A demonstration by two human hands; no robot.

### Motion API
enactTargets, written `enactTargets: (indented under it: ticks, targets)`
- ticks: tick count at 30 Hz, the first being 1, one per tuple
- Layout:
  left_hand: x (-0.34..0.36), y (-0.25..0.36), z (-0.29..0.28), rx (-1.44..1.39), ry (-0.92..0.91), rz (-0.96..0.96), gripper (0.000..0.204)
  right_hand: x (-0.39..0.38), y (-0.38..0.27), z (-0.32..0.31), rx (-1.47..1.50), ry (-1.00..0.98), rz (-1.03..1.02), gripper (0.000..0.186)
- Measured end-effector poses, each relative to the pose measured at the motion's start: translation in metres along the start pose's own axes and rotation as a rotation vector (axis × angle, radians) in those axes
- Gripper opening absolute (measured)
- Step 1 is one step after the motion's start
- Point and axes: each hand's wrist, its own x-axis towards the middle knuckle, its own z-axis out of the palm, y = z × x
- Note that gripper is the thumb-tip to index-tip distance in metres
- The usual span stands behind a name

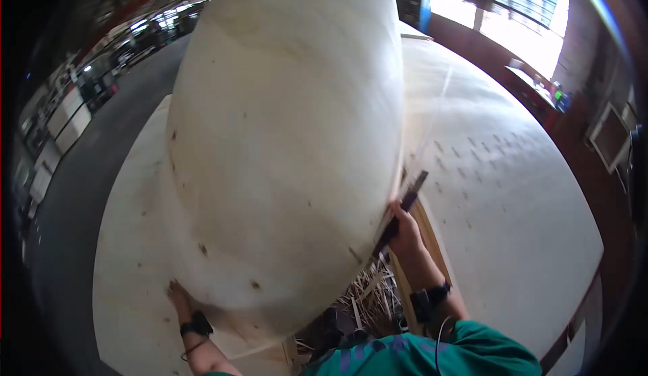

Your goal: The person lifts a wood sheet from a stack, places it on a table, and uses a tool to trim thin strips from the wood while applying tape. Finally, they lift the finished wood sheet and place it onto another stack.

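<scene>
A large pale plywood sheet (pixel 290 119) with small dark knots is raised in front of me, its near edge curving above my lap. At its lower left edge is my left hand (pixel 179 300), fingers closed on the rim and partly hidden. My right hand (pixel 405 233), at the sheet's right edge, is wrapped round a dark, narrow, flat bar (pixel 414 185) that slants up and away. Whether this hand also grips the sheet I cannot tell.
Another pale sheet (pixel 499 194) with many dark marks lies on the right, and one more (pixel 128 241) on the left. Thin wood scraps (pixel 371 295) lie in the gap between, beside a wooden rail (pixel 432 234). A grey floor (pixel 101 146) runs along the left.
</scene>
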Motion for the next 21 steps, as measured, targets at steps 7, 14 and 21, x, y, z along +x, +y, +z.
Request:
enactTargets:
  ticks: [7, 14, 21]
  targets:
    - [-0.256, -0.086, -0.064, -0.596, -0.041, -0.113, 0.057, -0.028, -0.002, 0.038, -0.412, -0.124, 0.052, 0.008]
    - [-0.398, -0.058, -0.088, -0.460, 0.273, -0.313, 0.052, 0.007, 0.140, 0.081, -0.533, -0.383, 0.246, 0.009]
    - [-0.476, -0.002, -0.212, -0.099, 0.236, -0.467, 0.050, -0.071, 0.302, 0.025, -0.823, -0.311, 0.601, 0.018]
